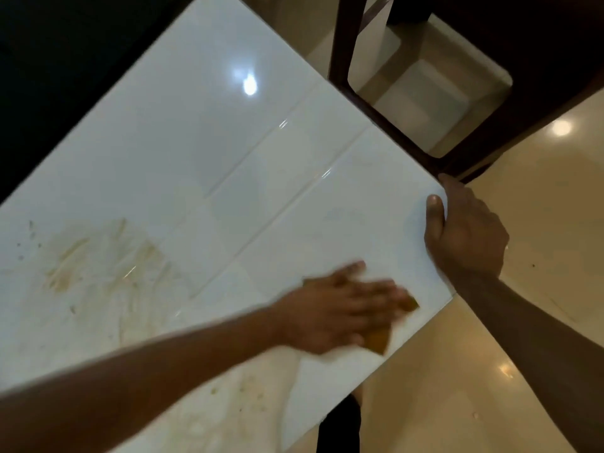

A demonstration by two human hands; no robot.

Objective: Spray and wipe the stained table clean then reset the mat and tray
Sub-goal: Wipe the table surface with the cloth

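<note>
Left hand [340, 308] presses flat, fingers spread, on brown cloth [380, 340] near table [202, 132] edge; right hand [464, 230] grips the edge w/ curled fingers. Risk: smearing stains [98, 259] wider if cloth's dirty. Mat, tray unseen.

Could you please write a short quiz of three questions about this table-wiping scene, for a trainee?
1. True or false: the left hand presses a brown cloth flat on the white table.
2. What does the right hand hold? A) a spray bottle B) the table's edge C) the chair
3. Fill in: yellowish stains remain on the table to the ____ of the left hand in the picture.

Key: 1 true; 2 B; 3 left.
</note>
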